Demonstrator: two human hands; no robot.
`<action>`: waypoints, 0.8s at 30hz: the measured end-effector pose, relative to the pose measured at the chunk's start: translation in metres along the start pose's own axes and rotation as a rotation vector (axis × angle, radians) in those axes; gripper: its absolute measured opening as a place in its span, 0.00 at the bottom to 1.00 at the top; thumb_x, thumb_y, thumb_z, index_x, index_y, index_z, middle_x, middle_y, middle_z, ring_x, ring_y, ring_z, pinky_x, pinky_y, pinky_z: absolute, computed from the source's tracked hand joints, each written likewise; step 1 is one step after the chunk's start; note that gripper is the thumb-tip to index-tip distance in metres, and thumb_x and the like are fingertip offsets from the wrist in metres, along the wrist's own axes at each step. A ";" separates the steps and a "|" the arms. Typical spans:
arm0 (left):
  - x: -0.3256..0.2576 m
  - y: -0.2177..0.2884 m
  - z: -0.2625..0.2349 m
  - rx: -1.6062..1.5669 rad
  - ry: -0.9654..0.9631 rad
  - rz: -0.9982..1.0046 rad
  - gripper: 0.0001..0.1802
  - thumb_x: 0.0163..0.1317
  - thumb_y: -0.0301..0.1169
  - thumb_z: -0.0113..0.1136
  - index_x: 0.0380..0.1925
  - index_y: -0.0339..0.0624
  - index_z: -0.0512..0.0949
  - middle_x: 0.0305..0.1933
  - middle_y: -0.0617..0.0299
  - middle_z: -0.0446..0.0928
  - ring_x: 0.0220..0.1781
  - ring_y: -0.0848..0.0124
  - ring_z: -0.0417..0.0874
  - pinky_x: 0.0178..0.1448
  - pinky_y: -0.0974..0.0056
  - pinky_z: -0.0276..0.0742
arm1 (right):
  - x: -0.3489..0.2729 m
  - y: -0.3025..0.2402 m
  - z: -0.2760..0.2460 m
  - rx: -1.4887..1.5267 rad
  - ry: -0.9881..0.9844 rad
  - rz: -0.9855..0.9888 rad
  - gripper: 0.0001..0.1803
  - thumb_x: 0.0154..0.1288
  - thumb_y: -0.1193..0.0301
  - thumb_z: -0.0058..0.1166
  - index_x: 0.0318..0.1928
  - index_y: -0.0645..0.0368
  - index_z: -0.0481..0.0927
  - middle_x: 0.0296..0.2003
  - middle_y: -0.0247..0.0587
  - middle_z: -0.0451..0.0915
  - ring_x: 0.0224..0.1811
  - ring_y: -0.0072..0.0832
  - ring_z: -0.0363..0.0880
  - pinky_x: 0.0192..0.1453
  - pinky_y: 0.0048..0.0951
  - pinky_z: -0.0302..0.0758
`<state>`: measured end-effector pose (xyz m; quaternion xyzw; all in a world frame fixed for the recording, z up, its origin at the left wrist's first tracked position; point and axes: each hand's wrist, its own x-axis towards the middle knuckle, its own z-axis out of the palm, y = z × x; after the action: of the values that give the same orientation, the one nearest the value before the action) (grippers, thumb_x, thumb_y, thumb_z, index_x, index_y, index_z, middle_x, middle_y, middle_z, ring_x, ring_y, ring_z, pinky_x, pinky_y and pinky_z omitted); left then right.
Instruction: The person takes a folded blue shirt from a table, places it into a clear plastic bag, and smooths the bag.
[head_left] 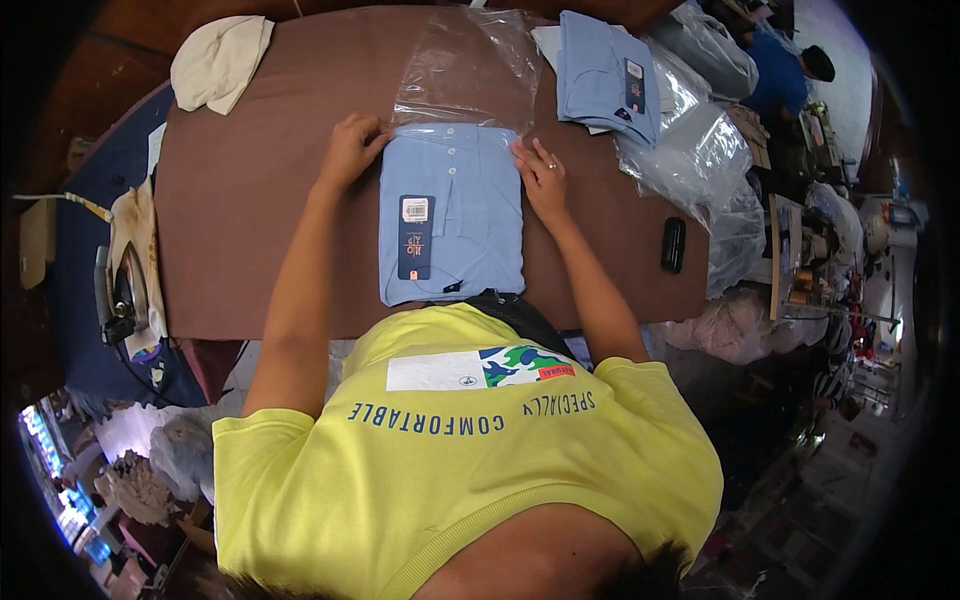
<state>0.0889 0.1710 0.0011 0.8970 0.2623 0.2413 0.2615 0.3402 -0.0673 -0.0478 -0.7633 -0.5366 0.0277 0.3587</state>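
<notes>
A folded light-blue shirt [470,215] with a dark hang tag lies on the brown table [250,200] in front of me. Its far collar end meets the mouth of a clear plastic bag [465,75] that stretches away from me. My left hand [350,150] pinches the bag's mouth at the shirt's far left corner. My right hand [540,175], with a ring on one finger, grips the bag's edge at the shirt's far right corner. I cannot tell how far the shirt sits inside the bag.
A stack of folded blue shirts [605,75] and a heap of clear bags [695,150] lie at the right. A small black object [673,245] rests near the right edge. A cream cloth [220,60] lies far left. An iron [125,290] sits on the left side board. Another person [785,70] works far right.
</notes>
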 end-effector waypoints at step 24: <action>-0.026 -0.005 -0.010 0.518 -0.130 0.445 0.09 0.54 0.30 0.54 0.35 0.46 0.78 0.49 0.70 0.75 0.55 0.66 0.71 0.56 0.59 0.64 | -0.021 -0.060 -0.028 -0.249 -0.026 -0.260 0.11 0.59 0.63 0.58 0.43 0.45 0.83 0.47 0.24 0.81 0.54 0.31 0.72 0.63 0.46 0.57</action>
<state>0.0622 0.1625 -0.0022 0.9823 0.0958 0.1603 -0.0176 0.2955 -0.0889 0.0000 -0.7256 -0.6346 -0.0757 0.2551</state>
